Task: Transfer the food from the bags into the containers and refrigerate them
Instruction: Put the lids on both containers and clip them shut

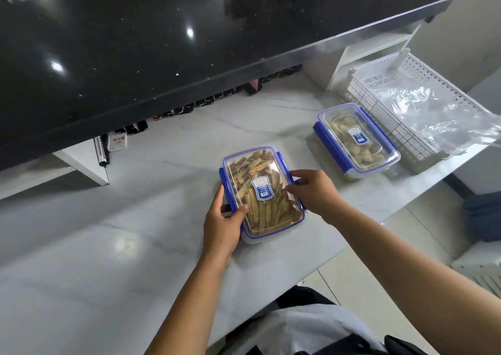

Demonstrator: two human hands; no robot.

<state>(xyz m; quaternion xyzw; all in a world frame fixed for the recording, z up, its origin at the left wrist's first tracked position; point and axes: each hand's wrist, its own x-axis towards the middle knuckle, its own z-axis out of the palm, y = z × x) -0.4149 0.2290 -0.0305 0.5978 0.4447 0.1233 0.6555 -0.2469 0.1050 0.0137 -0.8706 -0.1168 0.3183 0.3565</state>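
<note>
A clear lidded container [261, 192] with blue clips, full of tan food sticks, sits on the white marble counter [122, 232]. My left hand [223, 223] grips its left side, thumb on the lid and fingers curled over the left clip. My right hand [315, 192] holds the right side, fingers on the lid's edge over the right clip. A second lidded container [357, 139] holding pale lumps of food stands to the right, untouched. An empty clear plastic bag [431, 110] lies across a white basket.
The white perforated basket [379, 102] stands at the counter's right end, close behind the second container. A black raised countertop [162, 42] overhangs the back, with small dark items and a packet [117, 141] under it. The counter's front edge runs diagonally near my body.
</note>
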